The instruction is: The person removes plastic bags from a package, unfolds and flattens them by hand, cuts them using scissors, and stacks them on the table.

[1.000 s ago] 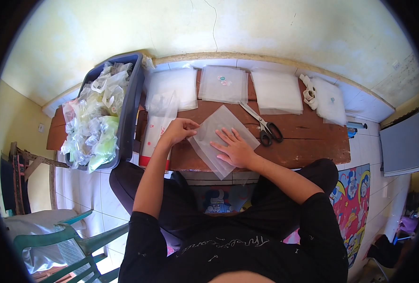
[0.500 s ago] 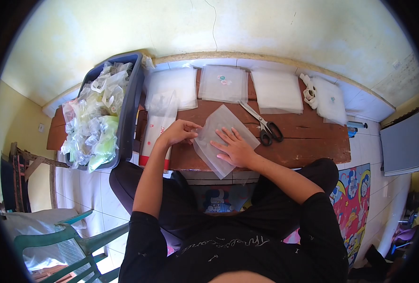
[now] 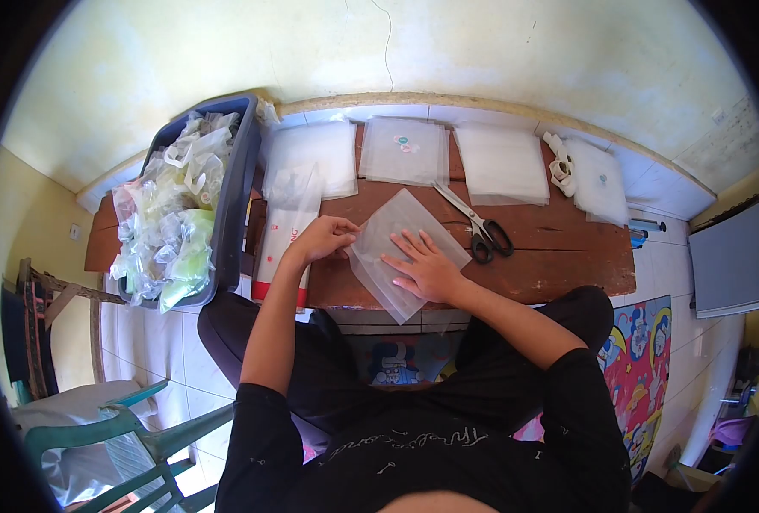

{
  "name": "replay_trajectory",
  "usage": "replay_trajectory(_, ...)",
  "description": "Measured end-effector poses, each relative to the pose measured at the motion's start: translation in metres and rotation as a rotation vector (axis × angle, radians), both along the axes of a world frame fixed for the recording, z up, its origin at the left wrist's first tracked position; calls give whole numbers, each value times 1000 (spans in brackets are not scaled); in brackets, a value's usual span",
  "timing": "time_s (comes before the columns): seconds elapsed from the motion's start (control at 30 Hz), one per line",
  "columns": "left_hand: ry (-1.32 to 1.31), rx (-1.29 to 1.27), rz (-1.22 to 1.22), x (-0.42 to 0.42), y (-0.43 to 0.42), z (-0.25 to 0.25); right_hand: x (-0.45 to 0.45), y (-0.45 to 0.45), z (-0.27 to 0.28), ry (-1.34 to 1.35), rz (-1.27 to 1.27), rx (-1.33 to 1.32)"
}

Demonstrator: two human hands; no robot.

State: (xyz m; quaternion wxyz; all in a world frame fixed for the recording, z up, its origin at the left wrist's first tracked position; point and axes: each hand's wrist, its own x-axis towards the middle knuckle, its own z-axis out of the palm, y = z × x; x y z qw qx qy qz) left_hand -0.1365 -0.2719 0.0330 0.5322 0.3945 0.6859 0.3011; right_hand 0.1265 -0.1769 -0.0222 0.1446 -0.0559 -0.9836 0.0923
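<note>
A translucent plastic sheet or flat bag (image 3: 396, 286) lies turned cornerwise on the brown wooden table, its near corner reaching past the front edge. My right hand (image 3: 431, 272) presses flat on it with the fingers spread. At its left corner, my left hand (image 3: 326, 239) is closed, fingers curled with the tips against the plastic edge. Black-handled scissors (image 3: 486, 235) rest just right of the sheet, blades partly apart. Beneath and left of my left hand is a white-and-red plastic packet (image 3: 281, 231).
Along the wall are stacks of clear plastic, including a left stack (image 3: 336, 154), a printed stack (image 3: 405, 150), a larger stack (image 3: 503, 167) and a right stack (image 3: 597, 179). A whitish strip roll (image 3: 561, 171) lies between two. A grey bin (image 3: 241, 184) of plastic bags stands left; a green chair (image 3: 153, 445) is lower left.
My left hand has shifted very slightly left, and the left corner of the plastic looks flatter. The right hand stays in place.
</note>
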Motion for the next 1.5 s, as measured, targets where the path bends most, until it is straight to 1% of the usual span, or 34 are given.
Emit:
replay_trajectory(0.17, -39, 10, -26, -9, 0, -19, 0, 0, 2, -22, 0, -23)
replay_trajectory(0.23, -43, 6, -43, -10, -1, -16, 1, 0, 2, -30, -2, -25)
replay_trajectory(0.3, 92, -3, -100, -12, -2, -11, 0, 0, 1, -32, -2, -25)
replay_trajectory(0.4, 167, -27, -79, -15, -1, -10, 0, 0, -1, -21, -4, -12)
replay_trajectory(0.6, 230, -88, -61, -13, -1, -8, 0, 0, -1, -31, -3, -27)
replay_trajectory(0.83, 178, -120, -50, -13, -1, -17, 0, 1, -2, -14, 4, -26)
replay_trajectory(1.17, 314, -135, -61, -5, 2, -17, -2, 0, 0, 9, 15, -32)
replay_trajectory(1.37, 335, -103, -85, -4, 2, -21, -24, -13, 11, 29, 35, -83)
replay_trajectory(1.43, 334, -98, -80, -5, 1, -21, -39, -24, 17, 66, 26, -195)
replay_trajectory(1.47, 332, -83, -79, -5, 1, -22, -48, -30, 17, 67, 28, -193)
replay_trajectory(1.5, 332, -67, -75, -6, 1, -23, -56, -38, 16, 94, -22, -204)
